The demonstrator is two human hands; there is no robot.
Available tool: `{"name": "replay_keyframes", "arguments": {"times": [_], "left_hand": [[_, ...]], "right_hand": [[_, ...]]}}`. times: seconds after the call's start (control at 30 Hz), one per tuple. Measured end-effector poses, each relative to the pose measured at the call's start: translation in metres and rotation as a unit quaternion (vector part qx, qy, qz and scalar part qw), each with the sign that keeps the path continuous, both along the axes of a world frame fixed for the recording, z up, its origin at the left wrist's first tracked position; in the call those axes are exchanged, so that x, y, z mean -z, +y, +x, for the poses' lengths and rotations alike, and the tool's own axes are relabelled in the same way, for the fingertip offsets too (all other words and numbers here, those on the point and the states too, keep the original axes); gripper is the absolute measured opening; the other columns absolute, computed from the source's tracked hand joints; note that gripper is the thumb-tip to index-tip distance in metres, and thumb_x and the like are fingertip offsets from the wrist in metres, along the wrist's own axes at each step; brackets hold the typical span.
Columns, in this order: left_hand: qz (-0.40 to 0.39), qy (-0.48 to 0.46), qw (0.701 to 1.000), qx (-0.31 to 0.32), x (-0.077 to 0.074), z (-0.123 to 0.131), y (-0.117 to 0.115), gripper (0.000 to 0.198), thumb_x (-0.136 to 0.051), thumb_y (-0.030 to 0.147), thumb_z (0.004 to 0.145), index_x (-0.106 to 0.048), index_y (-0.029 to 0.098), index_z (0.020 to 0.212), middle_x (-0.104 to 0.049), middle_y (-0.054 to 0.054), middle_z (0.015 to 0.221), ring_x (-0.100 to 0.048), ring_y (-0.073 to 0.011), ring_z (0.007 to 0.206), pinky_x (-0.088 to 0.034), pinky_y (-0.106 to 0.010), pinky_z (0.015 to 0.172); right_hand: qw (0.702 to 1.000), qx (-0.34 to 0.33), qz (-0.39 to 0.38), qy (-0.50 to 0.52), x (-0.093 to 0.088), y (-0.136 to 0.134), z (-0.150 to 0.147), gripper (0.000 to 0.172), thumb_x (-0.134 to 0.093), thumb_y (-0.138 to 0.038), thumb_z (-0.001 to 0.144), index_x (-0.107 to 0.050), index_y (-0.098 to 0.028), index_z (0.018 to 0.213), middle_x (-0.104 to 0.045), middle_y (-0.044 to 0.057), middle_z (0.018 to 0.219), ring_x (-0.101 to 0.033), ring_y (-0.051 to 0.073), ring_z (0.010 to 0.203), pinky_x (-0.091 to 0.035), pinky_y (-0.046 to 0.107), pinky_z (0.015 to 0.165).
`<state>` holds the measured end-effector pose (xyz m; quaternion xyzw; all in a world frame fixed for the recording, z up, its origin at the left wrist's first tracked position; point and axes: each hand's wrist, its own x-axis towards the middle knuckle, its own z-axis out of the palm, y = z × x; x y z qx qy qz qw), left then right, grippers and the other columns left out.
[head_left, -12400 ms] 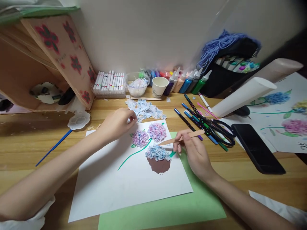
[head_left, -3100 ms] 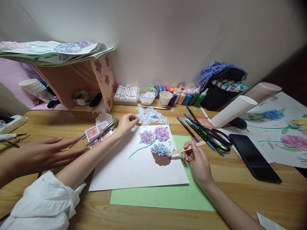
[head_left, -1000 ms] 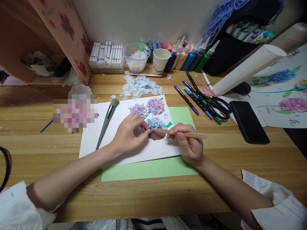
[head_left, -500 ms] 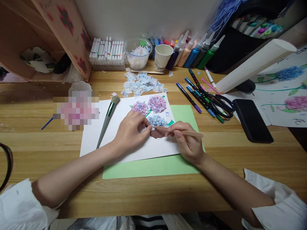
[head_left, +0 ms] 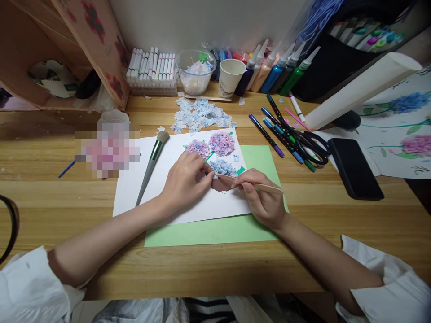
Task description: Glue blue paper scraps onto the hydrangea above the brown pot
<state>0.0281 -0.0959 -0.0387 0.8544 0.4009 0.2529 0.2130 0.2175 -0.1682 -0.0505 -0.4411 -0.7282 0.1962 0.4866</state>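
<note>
My right hand is closed around a flat wooden craft stick, whose far end reaches left to my left fingertips. My left hand rests on the white paper sheet, thumb and fingers pinched at a small pale paper scrap by the stick's tip. Just above the tip lies a blue flower head of paper bits, over a brown vase shape. Two pink-purple flower heads sit higher on the sheet. A green sheet lies underneath.
A makeup-style brush lies on the sheet's left. Torn paper bits are heaped behind it. Markers, scissors and a phone lie right. A paper cup, a tub and paint bottles line the back.
The craft stick and right hand have shifted very slightly, the stick's near end moving a little left. My left hand keeps its pinch in the same place. The view has tilted slightly.
</note>
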Motion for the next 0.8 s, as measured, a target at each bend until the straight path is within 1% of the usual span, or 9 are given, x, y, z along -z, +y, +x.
{"name": "replay_keyframes", "arguments": {"times": [0.1, 0.2, 0.3, 0.43, 0.5, 0.57, 0.67, 0.73, 0.8], "left_hand": [[-0.001, 0.002, 1.0, 0.0, 0.0, 0.0, 0.0, 0.009, -0.056, 0.021, 0.084, -0.058, 0.018, 0.076, -0.055, -0.002, 0.077, -0.046, -0.0176, 0.081, -0.038, -0.031, 0.07], [-0.001, 0.005, 1.0, -0.007, -0.001, -0.001, 0.0, 0.009, -0.056, 0.022, 0.085, -0.056, 0.018, 0.076, -0.056, -0.002, 0.077, -0.046, -0.0177, 0.081, -0.037, -0.031, 0.07], [-0.001, -0.004, 1.0, -0.018, -0.002, -0.002, -0.001, 0.011, -0.054, 0.022, 0.086, -0.053, 0.019, 0.076, -0.056, -0.002, 0.079, -0.046, -0.0176, 0.081, -0.037, -0.031, 0.071], [0.001, -0.022, 0.999, -0.031, -0.003, -0.003, -0.002, 0.015, -0.049, 0.023, 0.089, -0.05, 0.019, 0.074, -0.054, -0.002, 0.078, -0.045, -0.0179, 0.08, -0.037, -0.032, 0.071], [0.004, -0.031, 0.999, -0.035, -0.003, -0.003, -0.003, 0.016, -0.047, 0.023, 0.09, -0.05, 0.019, 0.074, -0.054, -0.002, 0.078, -0.045, -0.0181, 0.08, -0.037, -0.033, 0.072], [0.005, -0.038, 0.998, -0.041, -0.005, -0.005, -0.005, 0.017, -0.046, 0.023, 0.09, -0.049, 0.019, 0.074, -0.054, -0.002, 0.078, -0.046, -0.0183, 0.08, -0.038, -0.033, 0.072], [-0.004, -0.036, 0.998, -0.045, -0.014, -0.015, -0.009, 0.017, -0.044, 0.022, 0.09, -0.05, 0.019, 0.075, -0.055, -0.003, 0.079, -0.047, -0.0185, 0.081, -0.039, -0.033, 0.072], [-0.007, -0.023, 0.998, -0.05, -0.023, -0.032, -0.015, 0.016, -0.043, 0.021, 0.09, -0.051, 0.02, 0.076, -0.056, -0.003, 0.08, -0.048, -0.0186, 0.081, -0.039, -0.033, 0.072], [0.008, 0.006, 0.997, -0.083, -0.032, -0.056, -0.02, 0.014, -0.042, 0.021, 0.09, -0.052, 0.02, 0.081, -0.057, -0.004, 0.083, -0.05, -0.02, 0.083, -0.04, -0.035, 0.074]], "right_hand": [[1.0, 0.005, -0.006, 0.004, 0.0, 0.0, -0.001, 0.017, -0.042, -0.012, 0.093, -0.056, -0.021, 0.098, -0.063, 0.005, 0.083, -0.059, 0.017, 0.075, -0.048, 0.034, 0.068], [1.0, 0.011, -0.013, -0.011, -0.003, 0.002, -0.002, 0.018, -0.04, -0.012, 0.094, -0.055, -0.021, 0.09, -0.062, 0.005, 0.083, -0.059, 0.016, 0.077, -0.047, 0.032, 0.071], [0.998, 0.015, -0.02, -0.055, -0.014, 0.012, -0.004, 0.021, -0.038, -0.014, 0.095, -0.054, -0.021, 0.083, -0.061, 0.004, 0.08, -0.058, 0.016, 0.075, -0.047, 0.03, 0.068], [0.988, 0.01, -0.063, -0.14, -0.033, 0.037, -0.012, 0.021, -0.037, -0.02, 0.096, -0.052, -0.02, 0.081, -0.061, 0.004, 0.075, -0.059, 0.017, 0.066, -0.045, 0.03, 0.062], [0.984, 0.011, -0.077, -0.159, -0.04, 0.049, -0.017, 0.022, -0.037, -0.023, 0.096, -0.053, -0.02, 0.08, -0.06, 0.003, 0.068, -0.059, 0.018, 0.062, -0.044, 0.03, 0.058], [0.983, 0.011, -0.093, -0.159, -0.043, 0.054, -0.019, 0.024, -0.039, -0.026, 0.095, -0.053, -0.02, 0.076, -0.059, 0.002, 0.062, -0.058, 0.018, 0.059, -0.042, 0.029, 0.056], [0.986, 0.019, -0.134, -0.101, -0.045, 0.049, -0.017, 0.031, -0.041, -0.03, 0.095, -0.055, -0.018, 0.07, -0.06, 0.003, 0.065, -0.06, 0.016, 0.059, -0.043, 0.027, 0.055], [0.988, 0.055, -0.145, 0.001, -0.046, 0.039, -0.011, 0.032, -0.039, -0.033, 0.096, -0.057, -0.018, 0.075, -0.061, 0.003, 0.071, -0.06, 0.014, 0.059, -0.044, 0.025, 0.054], [0.981, 0.101, -0.127, 0.103, -0.047, 0.03, -0.002, 0.03, -0.042, -0.036, 0.095, -0.057, -0.017, 0.078, -0.058, 0.003, 0.074, -0.058, 0.013, 0.058, -0.043, 0.024, 0.049]]}}
